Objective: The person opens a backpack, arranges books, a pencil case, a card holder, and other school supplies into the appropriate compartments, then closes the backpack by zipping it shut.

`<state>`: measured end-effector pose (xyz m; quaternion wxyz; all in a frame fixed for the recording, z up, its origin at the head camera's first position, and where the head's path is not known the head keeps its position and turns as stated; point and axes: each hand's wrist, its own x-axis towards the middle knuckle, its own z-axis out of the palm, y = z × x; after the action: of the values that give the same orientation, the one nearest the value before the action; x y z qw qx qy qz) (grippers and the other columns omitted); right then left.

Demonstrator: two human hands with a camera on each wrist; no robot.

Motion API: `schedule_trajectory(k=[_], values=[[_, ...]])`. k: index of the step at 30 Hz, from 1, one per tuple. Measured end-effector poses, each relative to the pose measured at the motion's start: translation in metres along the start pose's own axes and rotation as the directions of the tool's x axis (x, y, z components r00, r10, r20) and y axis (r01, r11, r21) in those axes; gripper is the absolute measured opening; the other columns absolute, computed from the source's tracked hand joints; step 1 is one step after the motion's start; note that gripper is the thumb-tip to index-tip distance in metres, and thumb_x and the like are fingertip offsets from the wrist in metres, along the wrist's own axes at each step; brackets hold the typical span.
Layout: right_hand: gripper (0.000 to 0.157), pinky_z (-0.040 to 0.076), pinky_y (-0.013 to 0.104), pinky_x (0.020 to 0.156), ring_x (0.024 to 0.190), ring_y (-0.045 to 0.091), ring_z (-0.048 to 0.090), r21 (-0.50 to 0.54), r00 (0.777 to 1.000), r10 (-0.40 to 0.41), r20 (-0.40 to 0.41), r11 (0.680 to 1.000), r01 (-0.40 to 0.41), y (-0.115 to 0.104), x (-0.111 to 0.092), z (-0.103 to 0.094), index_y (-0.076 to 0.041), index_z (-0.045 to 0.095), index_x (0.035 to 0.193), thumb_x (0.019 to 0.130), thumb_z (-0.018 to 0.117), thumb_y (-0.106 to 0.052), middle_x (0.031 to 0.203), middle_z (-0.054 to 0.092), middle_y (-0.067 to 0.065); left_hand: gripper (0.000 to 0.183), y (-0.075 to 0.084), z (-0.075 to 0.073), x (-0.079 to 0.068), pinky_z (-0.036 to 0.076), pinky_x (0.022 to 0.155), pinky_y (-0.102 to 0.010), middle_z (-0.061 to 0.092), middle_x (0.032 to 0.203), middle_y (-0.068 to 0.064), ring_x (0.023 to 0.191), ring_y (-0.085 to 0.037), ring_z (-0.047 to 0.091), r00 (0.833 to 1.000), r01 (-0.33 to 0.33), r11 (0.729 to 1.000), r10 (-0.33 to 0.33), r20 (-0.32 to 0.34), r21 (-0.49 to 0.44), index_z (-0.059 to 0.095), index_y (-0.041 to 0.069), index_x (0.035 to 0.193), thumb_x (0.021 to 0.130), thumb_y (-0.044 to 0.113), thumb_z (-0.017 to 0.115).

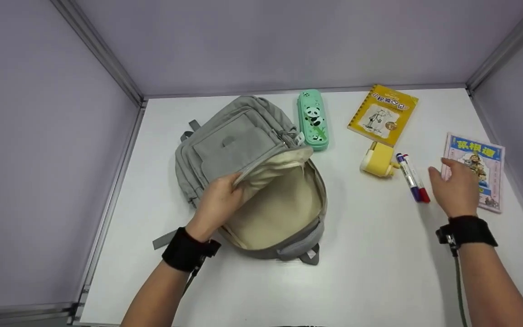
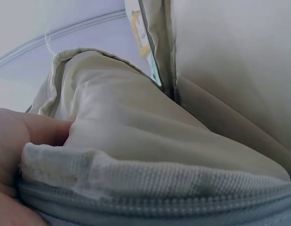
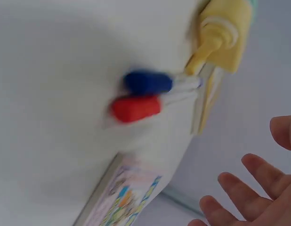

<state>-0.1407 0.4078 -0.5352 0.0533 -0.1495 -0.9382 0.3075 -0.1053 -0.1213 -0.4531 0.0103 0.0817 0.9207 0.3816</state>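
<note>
A grey backpack (image 1: 239, 145) lies on the white table with its main pocket unzipped, and the cream lining (image 1: 284, 204) shows. My left hand (image 1: 219, 200) pinches the edge of its front flap and holds it raised; in the left wrist view the thumb and a finger grip the zippered rim (image 2: 136, 179). My right hand (image 1: 456, 188) is over the left part of a pink comic book (image 1: 490, 181), its fingers spread and holding nothing. Just left of that hand lie two markers (image 1: 411, 177), one capped blue and one red, side by side.
A green panda pencil case (image 1: 313, 120) lies against the backpack's right side. Behind the markers are a yellow pencil sharpener (image 1: 379, 160) with a small crank and a yellow book (image 1: 384, 113). Lilac panels (image 1: 270, 45) wall the table at the back and sides.
</note>
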Motion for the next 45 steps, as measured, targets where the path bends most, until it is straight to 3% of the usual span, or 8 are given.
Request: schedule_trajectory(k=[4,8,13,17,25,31,36,45], values=[[0.075,0.021,0.071,0.108,0.134,0.062,0.030,-0.104,0.990,0.142,0.016,0.985,-0.139,0.040,0.008,-0.015,0.012,0.034,0.151,0.103,0.048,-0.043,0.147,0.034,0.043,0.016,0.000,-0.004,0.000,0.047,0.062,-0.036,0.061,0.076,-0.004,0.063,-0.017,0.052,1.000,0.011,1.000,-0.011,-0.007,-0.011,0.074,0.005,0.109,0.100,0.009,0.062],[0.087,0.015,0.070,0.112,0.135,0.065,0.022,-0.218,0.957,0.289,0.034,0.936,-0.275,0.071,0.010,-0.029,0.021,0.022,0.148,0.100,0.046,-0.047,0.144,0.025,0.049,0.018,0.001,-0.006,0.000,0.046,0.058,-0.035,0.062,0.077,-0.004,0.060,-0.016,0.052,1.000,0.024,1.000,-0.024,-0.009,-0.017,0.074,0.005,0.111,0.101,0.011,0.061],[0.108,0.014,0.068,0.115,0.140,0.065,0.012,-0.271,0.863,0.492,0.119,0.852,-0.448,0.093,0.007,-0.040,0.020,-0.001,0.151,0.097,0.043,-0.062,0.152,0.004,0.049,0.015,0.001,-0.006,0.004,0.045,0.059,-0.034,0.060,0.076,-0.004,0.060,-0.016,0.052,0.999,0.037,0.999,-0.037,-0.014,-0.011,0.073,0.006,0.106,0.101,0.012,0.061],[0.119,0.027,0.067,0.110,0.133,0.063,0.021,-0.277,0.811,0.557,0.181,0.820,-0.501,0.097,0.003,-0.042,0.022,-0.008,0.149,0.094,0.041,-0.071,0.148,0.011,0.051,0.014,0.002,-0.006,0.005,0.046,0.059,-0.035,0.059,0.075,-0.004,0.061,-0.017,0.052,0.999,0.038,0.999,-0.038,-0.016,-0.009,0.074,0.006,0.105,0.100,0.011,0.062],[0.111,0.041,0.061,0.090,0.111,0.057,0.036,-0.283,0.836,0.519,0.178,0.841,-0.462,0.085,0.005,-0.043,0.029,0.006,0.144,0.096,0.048,-0.063,0.122,0.034,0.046,0.013,0.002,-0.005,0.007,0.046,0.060,-0.035,0.065,0.081,-0.005,0.062,-0.017,0.052,1.000,0.024,0.999,-0.024,-0.016,0.025,0.074,0.007,0.103,0.100,0.013,0.062],[0.095,0.041,0.055,0.081,0.109,0.055,0.037,-0.261,0.854,0.495,0.159,0.855,-0.448,0.078,0.012,-0.041,0.029,0.023,0.139,0.098,0.054,-0.050,0.121,0.037,0.045,0.011,0.001,-0.003,0.007,0.046,0.059,-0.035,0.062,0.077,-0.002,0.061,-0.017,0.052,1.000,0.006,0.999,-0.005,-0.018,0.038,0.073,0.008,0.099,0.101,0.014,0.063],[0.094,0.041,0.055,0.083,0.118,0.055,0.033,-0.200,0.815,0.556,0.163,0.827,-0.525,0.077,0.016,-0.041,0.024,0.028,0.141,0.095,0.061,-0.051,0.133,0.030,0.046,0.015,0.001,-0.003,0.006,0.049,0.062,-0.037,0.066,0.081,-0.005,0.062,-0.017,0.054,1.000,0.006,0.999,-0.006,-0.004,0.040,0.074,0.006,0.107,0.100,0.013,0.063],[0.100,0.030,0.063,0.110,0.138,0.058,0.019,-0.167,0.742,0.631,0.226,0.776,-0.608,0.075,0.014,-0.048,0.021,0.026,0.146,0.093,0.063,-0.056,0.145,0.017,0.047,0.025,0.001,-0.002,0.006,0.054,0.074,-0.041,0.074,0.108,-0.013,0.075,-0.021,0.061,1.000,0.018,0.999,-0.019,0.016,0.051,0.072,0.004,0.121,0.100,0.013,0.062]])
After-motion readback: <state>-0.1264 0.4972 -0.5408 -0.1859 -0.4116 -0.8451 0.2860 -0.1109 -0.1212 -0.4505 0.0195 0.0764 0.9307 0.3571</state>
